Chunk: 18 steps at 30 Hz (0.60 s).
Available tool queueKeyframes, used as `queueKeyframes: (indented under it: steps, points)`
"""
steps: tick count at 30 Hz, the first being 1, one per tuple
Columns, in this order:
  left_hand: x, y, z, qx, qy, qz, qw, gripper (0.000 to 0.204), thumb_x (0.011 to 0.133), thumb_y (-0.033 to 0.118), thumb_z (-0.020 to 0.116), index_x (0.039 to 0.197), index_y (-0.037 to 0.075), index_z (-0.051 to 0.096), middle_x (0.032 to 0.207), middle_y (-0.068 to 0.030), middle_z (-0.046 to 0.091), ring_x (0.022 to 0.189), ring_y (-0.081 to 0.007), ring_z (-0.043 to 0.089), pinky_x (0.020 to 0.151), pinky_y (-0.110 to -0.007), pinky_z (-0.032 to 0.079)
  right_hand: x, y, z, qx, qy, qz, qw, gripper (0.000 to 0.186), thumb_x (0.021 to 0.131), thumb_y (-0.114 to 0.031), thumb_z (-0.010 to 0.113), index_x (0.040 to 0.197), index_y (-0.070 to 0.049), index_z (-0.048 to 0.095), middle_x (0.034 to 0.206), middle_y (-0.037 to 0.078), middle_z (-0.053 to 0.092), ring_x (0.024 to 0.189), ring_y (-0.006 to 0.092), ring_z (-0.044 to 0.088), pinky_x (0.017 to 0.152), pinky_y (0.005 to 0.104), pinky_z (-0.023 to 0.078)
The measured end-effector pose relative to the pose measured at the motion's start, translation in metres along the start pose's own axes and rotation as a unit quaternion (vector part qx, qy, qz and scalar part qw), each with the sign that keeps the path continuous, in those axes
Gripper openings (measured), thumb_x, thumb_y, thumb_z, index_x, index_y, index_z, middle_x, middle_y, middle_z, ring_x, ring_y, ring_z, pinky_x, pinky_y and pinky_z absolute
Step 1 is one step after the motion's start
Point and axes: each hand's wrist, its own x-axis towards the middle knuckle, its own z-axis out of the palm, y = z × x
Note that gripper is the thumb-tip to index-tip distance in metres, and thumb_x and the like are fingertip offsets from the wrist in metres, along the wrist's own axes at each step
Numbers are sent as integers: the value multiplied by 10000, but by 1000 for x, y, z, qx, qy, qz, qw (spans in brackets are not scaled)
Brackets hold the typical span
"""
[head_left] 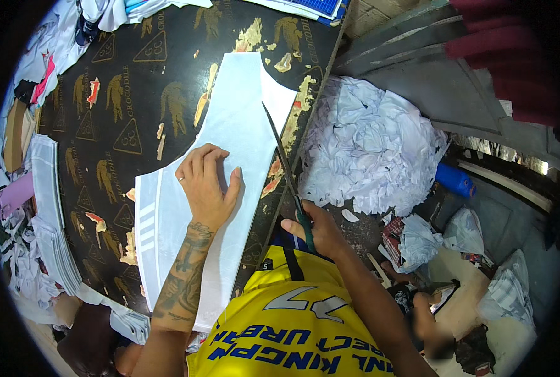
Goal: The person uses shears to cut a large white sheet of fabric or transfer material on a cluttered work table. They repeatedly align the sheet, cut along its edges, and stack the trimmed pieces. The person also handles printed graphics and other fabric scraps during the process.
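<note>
A white fabric piece [236, 119] with printed stripes near its left edge lies spread over the dark table, its narrower end pointing away from me. My left hand [205, 179] rests on its middle, fingers a little bent and thumb held apart, with nothing in the grasp. Long scissors [282, 151] are held in my right hand [322, 231], its fingers wrapped around the dark green handles. Their slim blades reach along the right edge of the fabric, and the tip touches or overlaps its far right corner [277, 94]. Whether the blades are parted I cannot tell.
The dark table [116, 88] has peeling, chipped patches. Stacks of folded fabric [48, 182] stand along its left side. Beyond the right edge sits a big heap of white scraps [374, 144]. A blue roll [454, 180] and plastic bags [509, 286] lie farther right.
</note>
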Motion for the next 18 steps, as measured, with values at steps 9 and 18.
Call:
queueKeyframes:
  steps: [9, 18]
  points:
    - [-8, -9, 7, 6, -2, 12, 1000, 432, 910, 372, 708, 1225, 79, 666, 1315, -108, 601, 1295, -326, 494, 1096, -512, 280, 5, -5, 9, 68, -38, 103, 992, 509, 869, -505, 905, 955, -21, 775, 768, 27, 691, 746, 133, 622, 738, 316, 524]
    - [-6, -10, 6, 1, -17, -1, 1000, 447, 903, 389, 703, 1220, 75, 678, 1316, -113, 609, 1295, -327, 492, 1100, -517, 276, 9, -45, 13, 15, -38, 141, 989, 513, 873, -503, 904, 895, -12, 758, 736, 17, 690, 688, 109, 602, 661, 331, 505]
